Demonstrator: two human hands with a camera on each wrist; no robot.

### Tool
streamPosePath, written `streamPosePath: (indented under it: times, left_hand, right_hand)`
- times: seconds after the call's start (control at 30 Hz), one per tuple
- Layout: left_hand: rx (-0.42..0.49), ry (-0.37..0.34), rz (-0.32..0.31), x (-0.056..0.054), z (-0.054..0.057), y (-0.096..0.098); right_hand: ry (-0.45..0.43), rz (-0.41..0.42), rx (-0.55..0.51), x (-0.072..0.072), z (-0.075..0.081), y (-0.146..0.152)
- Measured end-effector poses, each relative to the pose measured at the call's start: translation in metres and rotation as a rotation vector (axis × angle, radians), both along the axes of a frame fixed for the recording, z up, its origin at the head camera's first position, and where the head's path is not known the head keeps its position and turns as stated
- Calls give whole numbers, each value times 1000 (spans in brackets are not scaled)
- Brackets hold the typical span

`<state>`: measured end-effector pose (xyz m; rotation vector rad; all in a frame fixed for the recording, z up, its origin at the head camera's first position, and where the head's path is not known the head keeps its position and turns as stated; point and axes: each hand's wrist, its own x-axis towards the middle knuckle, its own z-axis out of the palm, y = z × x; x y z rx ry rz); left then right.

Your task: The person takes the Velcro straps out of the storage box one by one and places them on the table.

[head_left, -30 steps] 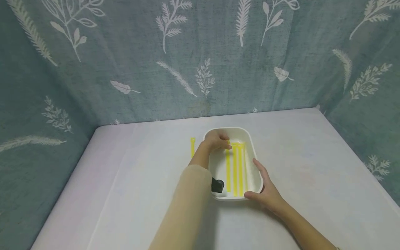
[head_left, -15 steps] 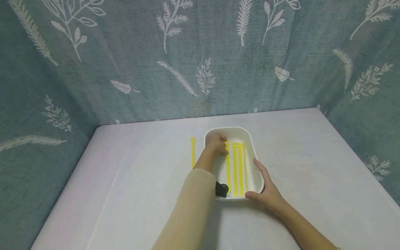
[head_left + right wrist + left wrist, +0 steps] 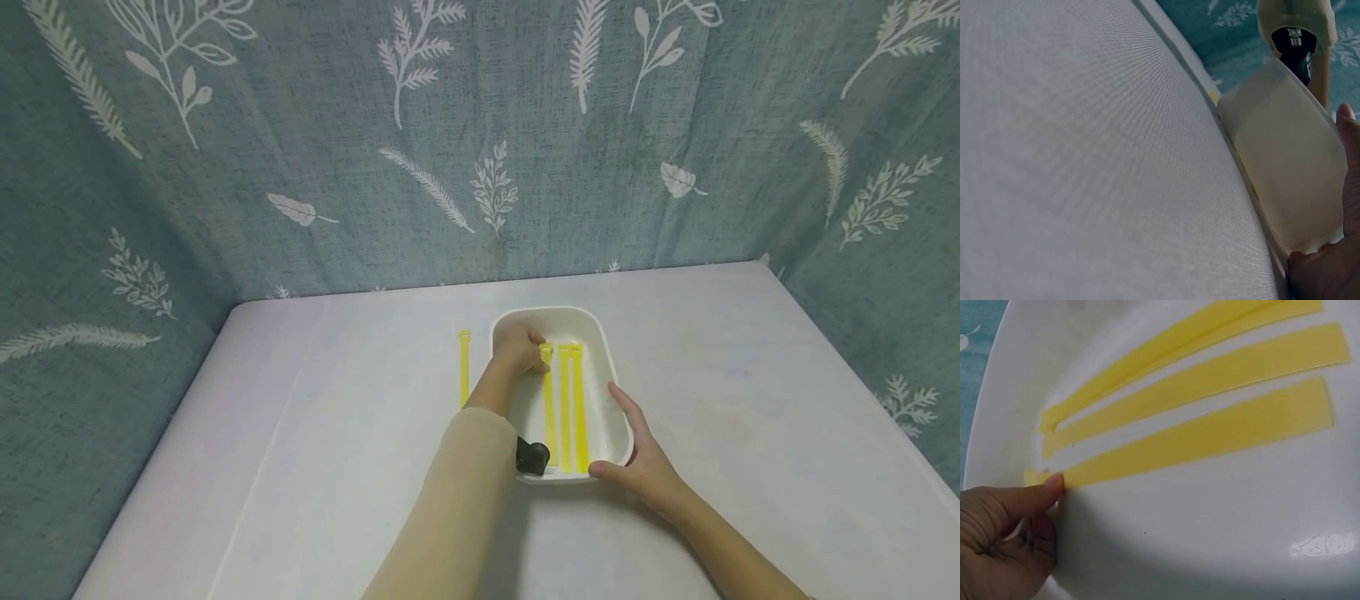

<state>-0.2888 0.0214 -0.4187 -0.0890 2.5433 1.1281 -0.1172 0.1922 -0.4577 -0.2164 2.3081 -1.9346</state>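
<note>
A white plastic tray [image 3: 606,417] stands on the table, with several flat yellow straps with slotted heads lying lengthwise in it. My left hand [image 3: 517,350] reaches into its far left part. There it pinches the leftmost yellow strap [image 3: 1197,439] near the head, thumb on top and the other fingers curled under, partly hidden. Two neighbouring straps [image 3: 576,408] lie to the right, close together at their heads. At the near right corner my right hand [image 3: 648,467] grips the tray, thumb at the front rim and fingers along the side wall [image 3: 1285,156].
Outside the tray on the left lies another yellow strap [image 3: 464,367], its lower part hidden by my left forearm. A black wrist camera [image 3: 532,457] on the left wrist covers the tray's near left corner. A leaf-patterned curtain [image 3: 337,167] hangs behind the white table [image 3: 315,433].
My left hand has come slightly nearer and lower, from above the leftmost strap's head to pinching it. That strap has shifted a little towards me. The right hand stays on the tray.
</note>
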Motion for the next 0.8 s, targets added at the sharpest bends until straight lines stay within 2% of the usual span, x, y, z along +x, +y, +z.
streamPosePath:
  times: [0.23,0.6,0.73,0.8]
  left_hand:
    - [-17,13,0,1,-2,-1]
    - [52,18,-1,0,1,-1]
    - [86,13,14,-3,5,-1]
    - [92,5,3,-6,7,-2]
  right_hand:
    - [-5,-5,7,0,0,-1]
    - [-4,-10,39,1,2,-2]
    - [-2,-7,20,1,2,-2]
    - [-6,-6,10,0,2,-2]
